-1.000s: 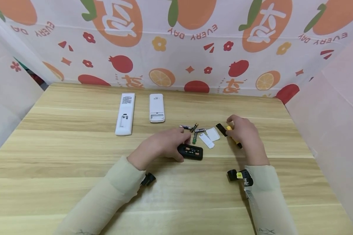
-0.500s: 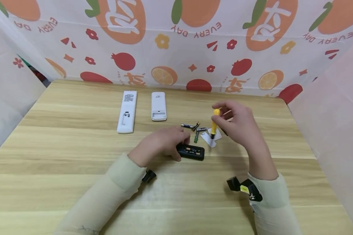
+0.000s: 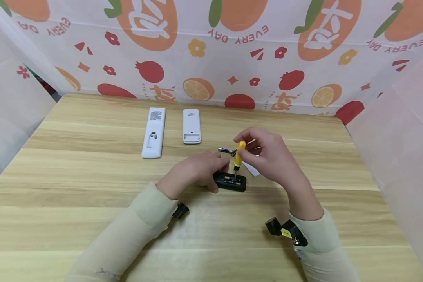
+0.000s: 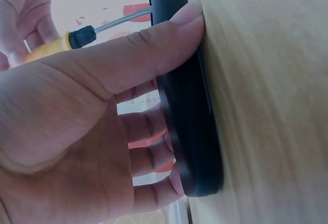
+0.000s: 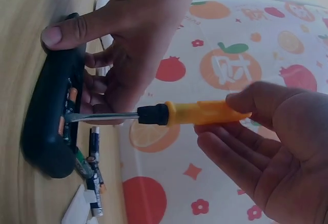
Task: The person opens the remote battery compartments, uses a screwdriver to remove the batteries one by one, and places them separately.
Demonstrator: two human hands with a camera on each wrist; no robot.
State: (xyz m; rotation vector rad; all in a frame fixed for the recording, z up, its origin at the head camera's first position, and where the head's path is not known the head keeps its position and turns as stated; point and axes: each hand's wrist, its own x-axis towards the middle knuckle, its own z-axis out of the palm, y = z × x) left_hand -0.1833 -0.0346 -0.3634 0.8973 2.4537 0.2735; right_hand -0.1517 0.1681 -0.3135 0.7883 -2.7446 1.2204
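Note:
A black remote control (image 3: 240, 188) lies back side up on the table, its battery compartment uncovered and batteries inside. My left hand (image 3: 197, 170) grips its left end, thumb along the near side and fingers on the far side, as the left wrist view also shows. In my right hand (image 3: 268, 156) a yellow-handled screwdriver (image 5: 197, 114) is pinched between thumb and fingers. Its metal shaft (image 5: 105, 116) points down into the compartment, and the tip meets the batteries (image 5: 72, 98) there. Loose batteries (image 5: 94, 144) lie just beyond the remote, partly hidden by my right hand in the head view.
Two white remotes, a long one (image 3: 154, 133) and a shorter one (image 3: 191, 125), lie farther back on the left with their compartments uncovered. A white battery cover (image 3: 251, 168) sits by my right hand. A fruit-patterned cloth (image 3: 211, 74) hangs behind the wooden table (image 3: 211, 243).
My right hand has picked up the screwdriver from the table's right side, turned it upright and carried it left to the black remote's compartment. My left hand keeps its hold on the remote.

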